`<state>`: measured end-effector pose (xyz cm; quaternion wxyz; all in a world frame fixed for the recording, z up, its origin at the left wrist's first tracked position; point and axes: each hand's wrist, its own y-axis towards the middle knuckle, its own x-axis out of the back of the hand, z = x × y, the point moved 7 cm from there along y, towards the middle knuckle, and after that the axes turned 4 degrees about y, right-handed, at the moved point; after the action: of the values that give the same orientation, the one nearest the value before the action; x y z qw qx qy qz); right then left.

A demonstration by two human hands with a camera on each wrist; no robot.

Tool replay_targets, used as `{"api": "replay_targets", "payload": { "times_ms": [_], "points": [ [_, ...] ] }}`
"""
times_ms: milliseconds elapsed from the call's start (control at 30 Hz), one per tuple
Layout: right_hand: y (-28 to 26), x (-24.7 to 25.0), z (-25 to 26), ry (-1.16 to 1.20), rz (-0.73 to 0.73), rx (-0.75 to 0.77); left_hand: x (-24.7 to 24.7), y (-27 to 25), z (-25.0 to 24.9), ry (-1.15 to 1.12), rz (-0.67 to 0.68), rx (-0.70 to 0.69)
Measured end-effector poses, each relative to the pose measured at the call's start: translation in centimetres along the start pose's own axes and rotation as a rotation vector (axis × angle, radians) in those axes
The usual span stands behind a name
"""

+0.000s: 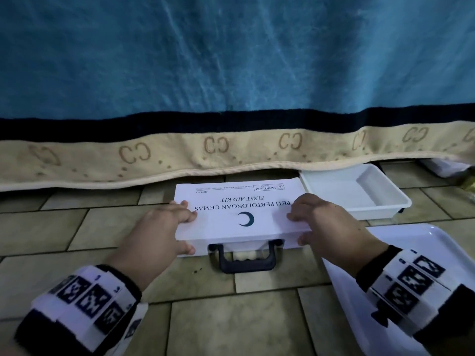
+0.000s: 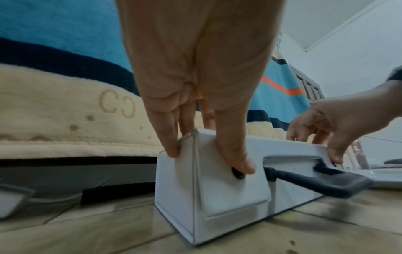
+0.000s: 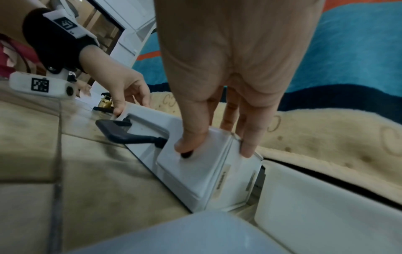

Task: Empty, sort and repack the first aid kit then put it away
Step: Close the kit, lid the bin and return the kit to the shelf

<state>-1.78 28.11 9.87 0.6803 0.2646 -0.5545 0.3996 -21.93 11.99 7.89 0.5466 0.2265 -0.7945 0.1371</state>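
Observation:
The white first aid kit box [image 1: 239,204] lies flat and closed on the tiled floor, its far end under the hanging bed blanket, its dark handle [image 1: 243,260] towards me. My left hand [image 1: 164,227] grips the box's near left corner [image 2: 208,180], fingers over the lid and thumb on the front face. My right hand [image 1: 323,222] grips the near right corner [image 3: 195,171] the same way, thumb on the front.
A blue blanket with a beige border [image 1: 231,155] hangs down to the floor over the box's far end. A white tray [image 1: 359,194] sits right of the box, partly under the blanket. A second white tray [image 1: 416,258] lies at the near right.

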Motion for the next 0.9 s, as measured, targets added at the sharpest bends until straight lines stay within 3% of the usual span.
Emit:
{"api": "replay_targets", "payload": {
  "times_ms": [200,433,600,700,800,900],
  "points": [
    [-0.3,-0.5,1.3,-0.158,-0.017,-0.009,0.1,-0.4,-0.7,0.047,-0.049,-0.002],
    [-0.7,-0.8,1.2,-0.150,-0.058,-0.017,0.4,-1.5,-1.8,0.124,-0.047,0.012],
    [-2.2,-0.4,-1.0,0.023,0.067,0.056,1.0,-1.9,-2.4,0.136,-0.013,0.121],
    [-3.5,1.4,-5.1,-0.006,0.021,0.021,1.5,-1.7,-4.0,0.195,0.033,0.173],
    [-4.5,4.1,-11.8,-0.218,-0.039,-0.139,2.2,-0.9,-9.7,0.139,-0.086,0.055],
    [-4.6,4.7,-18.3,-0.347,0.066,-0.238,0.7,0.3,-18.1,0.027,-0.048,-0.192]
  ]
}}
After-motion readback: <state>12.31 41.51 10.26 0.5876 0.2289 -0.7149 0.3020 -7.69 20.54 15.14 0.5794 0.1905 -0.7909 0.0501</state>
